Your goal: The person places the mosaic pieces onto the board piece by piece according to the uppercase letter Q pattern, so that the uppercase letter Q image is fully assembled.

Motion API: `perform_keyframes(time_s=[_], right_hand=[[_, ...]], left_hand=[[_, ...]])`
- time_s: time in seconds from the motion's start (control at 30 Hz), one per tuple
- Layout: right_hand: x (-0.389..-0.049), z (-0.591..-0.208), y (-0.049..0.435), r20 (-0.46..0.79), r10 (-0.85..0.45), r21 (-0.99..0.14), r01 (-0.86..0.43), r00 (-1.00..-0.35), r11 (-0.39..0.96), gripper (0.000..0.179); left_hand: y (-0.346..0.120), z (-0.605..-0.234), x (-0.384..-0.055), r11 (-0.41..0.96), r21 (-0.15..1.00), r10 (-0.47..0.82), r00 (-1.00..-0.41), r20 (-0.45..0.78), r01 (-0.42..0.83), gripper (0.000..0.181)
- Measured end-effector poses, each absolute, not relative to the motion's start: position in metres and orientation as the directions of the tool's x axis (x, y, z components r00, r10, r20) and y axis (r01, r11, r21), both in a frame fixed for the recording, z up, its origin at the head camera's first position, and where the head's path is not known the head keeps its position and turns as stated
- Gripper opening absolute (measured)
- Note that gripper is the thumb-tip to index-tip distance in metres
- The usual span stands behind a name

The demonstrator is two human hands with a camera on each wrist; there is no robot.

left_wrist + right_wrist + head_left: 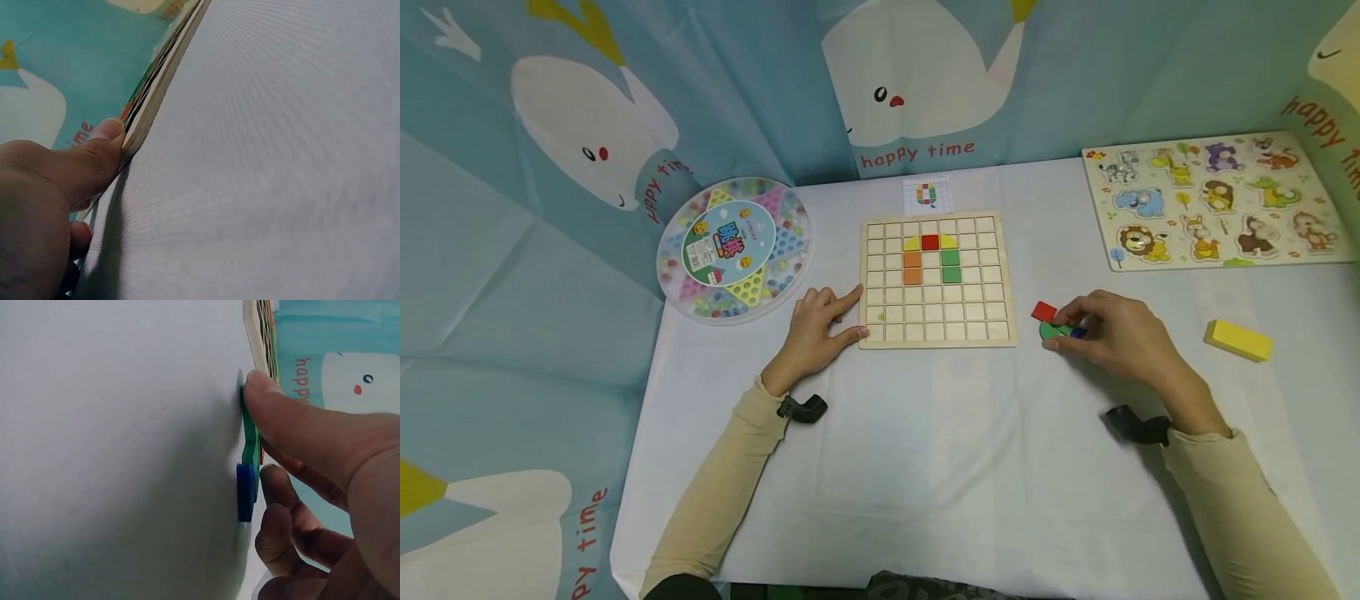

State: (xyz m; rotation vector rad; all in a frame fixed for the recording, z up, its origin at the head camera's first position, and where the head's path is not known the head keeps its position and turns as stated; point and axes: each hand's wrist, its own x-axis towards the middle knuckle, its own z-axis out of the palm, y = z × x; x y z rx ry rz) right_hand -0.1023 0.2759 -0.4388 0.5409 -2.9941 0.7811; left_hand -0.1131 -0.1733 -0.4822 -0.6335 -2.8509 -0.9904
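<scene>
In the head view a wooden grid board lies on the table, with an arch of red, yellow, orange and green pieces in its upper part. My left hand touches the board's left edge with index finger and thumb; the left wrist view shows the thumb against its rim. To the right of the board, my right hand pinches a green piece low over the table, thumb and fingers curled about it. A red square and a blue piece lie close beside it. The fingers partly hide these pieces.
A small pattern card lies behind the board. At the left sits a round game box, and at the back right an animal puzzle board. A yellow block lies right of my right hand. Printed cloth hangs behind the table.
</scene>
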Motion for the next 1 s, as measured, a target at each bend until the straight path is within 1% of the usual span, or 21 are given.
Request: perform_keyframes(time_s=[0.13, 0.37, 0.53, 0.73, 1.0], right_hand=[[-0.102, -0.440, 0.273, 0.117, -0.343, -0.467, -0.356, -0.932, 0.809, 0.033], [-0.101, -0.440, 0.270, 0.129, -0.367, -0.485, -0.381, -0.921, 0.787, 0.028], [-0.101, -0.438, 0.269, 0.099, -0.388, -0.511, -0.381, -0.916, 0.770, 0.029], [-0.100, -0.436, 0.265, 0.058, -0.393, -0.506, -0.367, -0.918, 0.781, 0.034], [-0.100, -0.435, 0.259, 0.071, -0.421, -0.466, -0.403, -0.904, 0.788, 0.028]], left_hand=[[-0.173, -0.482, -0.113, 0.711, 0.577, 0.363, -0.913, 0.187, 0.401, 0.074], [-0.173, -0.480, -0.112, 0.711, 0.589, 0.356, -0.919, 0.170, 0.384, 0.073], [-0.172, -0.481, -0.112, 0.718, 0.581, 0.353, -0.920, 0.170, 0.383, 0.072], [-0.173, -0.482, -0.112, 0.717, 0.580, 0.353, -0.919, 0.176, 0.387, 0.072], [-0.173, -0.482, -0.112, 0.715, 0.576, 0.359, -0.915, 0.183, 0.396, 0.073]])
